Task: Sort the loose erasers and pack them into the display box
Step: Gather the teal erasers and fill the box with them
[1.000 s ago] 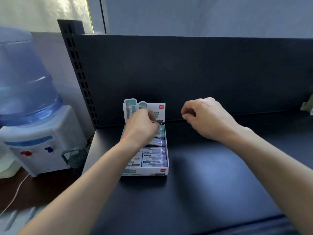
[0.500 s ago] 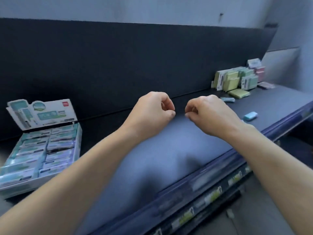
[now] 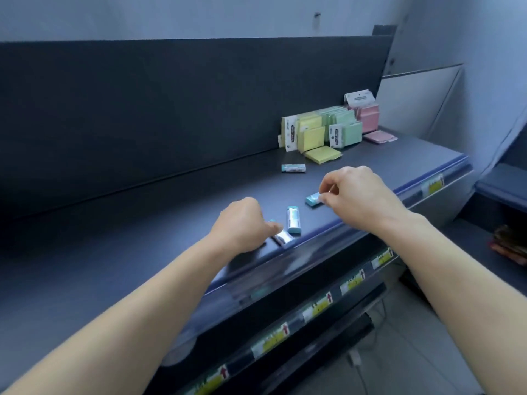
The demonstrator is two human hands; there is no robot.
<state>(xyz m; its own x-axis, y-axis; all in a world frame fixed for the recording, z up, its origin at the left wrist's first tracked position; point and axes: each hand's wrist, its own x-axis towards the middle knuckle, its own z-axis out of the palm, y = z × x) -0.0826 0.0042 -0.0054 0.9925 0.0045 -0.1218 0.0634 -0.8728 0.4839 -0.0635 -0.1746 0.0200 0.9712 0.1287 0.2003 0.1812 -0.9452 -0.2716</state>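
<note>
Saw a dark shelf (image 3: 119,240) backed by a dark panel (image 3: 171,109). Found yellow sticky-note packs (image 3: 310,135), green packs (image 3: 346,129) and pink packs (image 3: 369,116) standing far right against it. Spotted a yellow pad (image 3: 323,154) flat just in front, a pink pad (image 3: 380,136) flat at right. Noted price labels (image 3: 316,307) along lower shelf edges.

The left hand (image 3: 242,223) covers much of a white-sleeved eraser (image 3: 283,238); whether it grips it cannot be told. The right hand (image 3: 356,195), pinching a teal eraser (image 3: 312,199), hides that eraser's right end. The price labels (image 3: 271,342) are blurred.
</note>
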